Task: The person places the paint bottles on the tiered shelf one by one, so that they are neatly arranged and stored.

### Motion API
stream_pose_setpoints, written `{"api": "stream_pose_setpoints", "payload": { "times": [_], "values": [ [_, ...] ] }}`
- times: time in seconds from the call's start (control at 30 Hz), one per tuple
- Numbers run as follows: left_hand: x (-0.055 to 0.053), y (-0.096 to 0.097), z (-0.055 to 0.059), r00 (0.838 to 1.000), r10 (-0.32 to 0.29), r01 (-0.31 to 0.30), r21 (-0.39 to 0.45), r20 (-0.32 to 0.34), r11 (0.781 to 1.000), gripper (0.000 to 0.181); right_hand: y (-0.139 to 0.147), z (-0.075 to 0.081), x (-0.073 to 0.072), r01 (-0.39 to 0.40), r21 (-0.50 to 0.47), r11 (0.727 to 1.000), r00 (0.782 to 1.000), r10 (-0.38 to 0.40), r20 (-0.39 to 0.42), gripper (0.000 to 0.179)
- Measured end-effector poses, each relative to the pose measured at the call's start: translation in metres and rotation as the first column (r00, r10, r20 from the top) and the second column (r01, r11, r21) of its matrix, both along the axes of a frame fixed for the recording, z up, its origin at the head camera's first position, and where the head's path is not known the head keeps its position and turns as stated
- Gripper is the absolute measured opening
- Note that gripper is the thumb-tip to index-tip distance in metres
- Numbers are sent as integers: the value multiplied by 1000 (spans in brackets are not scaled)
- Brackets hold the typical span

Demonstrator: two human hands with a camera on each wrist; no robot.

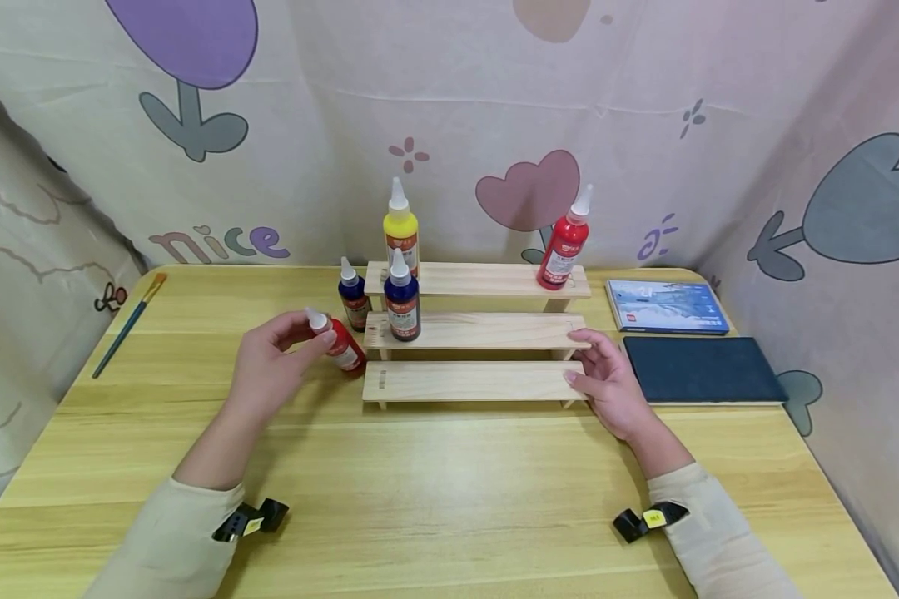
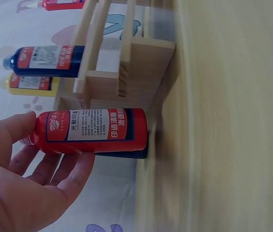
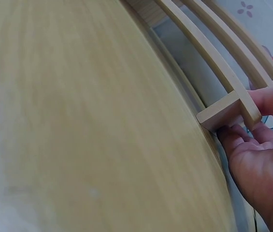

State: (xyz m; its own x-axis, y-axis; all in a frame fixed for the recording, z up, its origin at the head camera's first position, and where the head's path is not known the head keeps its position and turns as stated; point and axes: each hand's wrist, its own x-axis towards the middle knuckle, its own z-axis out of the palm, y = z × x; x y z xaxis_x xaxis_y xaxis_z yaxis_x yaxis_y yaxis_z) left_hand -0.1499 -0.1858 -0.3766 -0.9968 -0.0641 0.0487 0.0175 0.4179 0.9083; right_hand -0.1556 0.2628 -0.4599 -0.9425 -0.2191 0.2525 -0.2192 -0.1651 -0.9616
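Observation:
My left hand [image 1: 270, 358] pinches a red ink bottle [image 1: 346, 349] near its white cap, thumb on one side and fingers on the other. The bottle leans at the left end of the three-tier wooden rack [image 1: 472, 381]; its printed label faces the left wrist camera [image 2: 90, 126]. Behind it a dark blue bottle [image 1: 355, 301] stands on the table beside the rack. My right hand [image 1: 607, 384] holds the rack's right end, thumb over the lowest board and fingers behind. On the middle board is another blue bottle [image 1: 402, 304]; the top board bears a yellow bottle [image 1: 400, 229] and a red bottle [image 1: 563, 245].
At the right lie a dark notebook [image 1: 700, 370] and a blue-and-white box [image 1: 667, 306]. A paintbrush [image 1: 129, 326] lies near the table's left edge. Behind the table [image 1: 449, 499] hangs a patterned cloth [image 1: 330, 116].

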Motion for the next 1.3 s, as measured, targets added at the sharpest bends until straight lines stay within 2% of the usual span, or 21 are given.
{"api": "stream_pose_setpoints", "payload": {
  "times": [0.37, 0.5, 0.73, 0.87, 1.03, 1.3],
  "values": [
    [25, -3, 7, 996, -19, 13, -68, -85, 998, 35, -1, 2, 1, -8, 6, 1000, 1000, 8, 6, 57],
    [34, -1, 13, 992, -25, 19, -53, -120, 998, 31, -1, 2, 1, -9, 3, 1000, 1000, 9, 5, 56],
    [46, 9, 25, 991, -50, 50, 1, -128, 999, 32, -1, 2, 1, -3, 7, 1000, 1000, 3, 11, 55],
    [49, 18, 32, 987, -79, 83, 25, -142, 996, 29, 0, 2, 1, -3, 5, 1000, 1000, 3, 18, 55],
    [47, 31, 37, 979, -126, 138, 66, -161, 988, 26, 0, 1, 1, 1, 11, 1000, 1000, -1, 17, 55],
    [43, 50, 39, 960, -199, 227, 131, -199, 965, 22, 0, 1, 0, -2, 14, 1000, 1000, 2, 18, 55]
  ]
}}
